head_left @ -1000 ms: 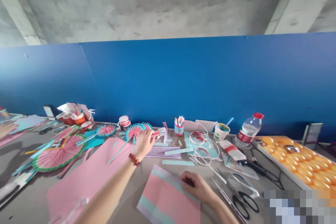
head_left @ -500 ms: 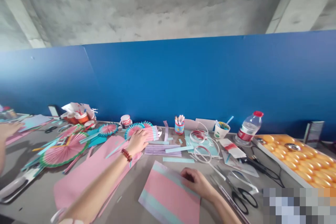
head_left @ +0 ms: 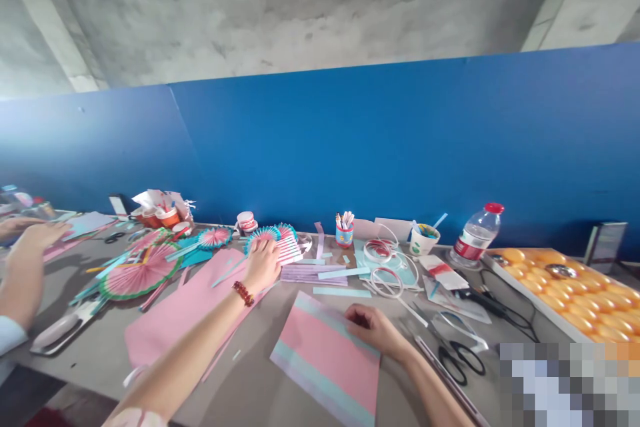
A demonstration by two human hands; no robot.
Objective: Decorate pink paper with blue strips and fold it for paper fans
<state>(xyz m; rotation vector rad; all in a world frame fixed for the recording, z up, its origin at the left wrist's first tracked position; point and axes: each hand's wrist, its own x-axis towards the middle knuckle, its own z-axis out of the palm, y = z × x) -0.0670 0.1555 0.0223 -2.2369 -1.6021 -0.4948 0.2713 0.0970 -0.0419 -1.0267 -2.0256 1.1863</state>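
Observation:
My left hand [head_left: 263, 267], with a red bead bracelet at the wrist, curls its fingers over the left end of a pleated pink-and-white paper strip [head_left: 289, 251]. Blue-and-pink paper rosettes [head_left: 286, 232] lie just behind it. In front of me a pink sheet with blue and lilac bands [head_left: 327, 360] rests at a slant on the table. My right hand [head_left: 373, 328] is closed at its upper right edge, thumb and bent forefinger near each other; the other fingers are partly hidden. A large pink sheet [head_left: 170, 320] lies beneath my left forearm.
Purple and blue paper strips [head_left: 313, 273] lie mid-table. To the right are scissors [head_left: 457, 357], white tape coils [head_left: 385, 280], a water bottle [head_left: 477, 237] and an orange tray [head_left: 555, 287]. At left are a large pink fan [head_left: 143, 271] and another person's hands [head_left: 43, 243].
The view has shifted slightly, so the table things at left sit further right. The strip under my left hand shows its pleats more sharply. My right hand stays at the banded sheet's edge.

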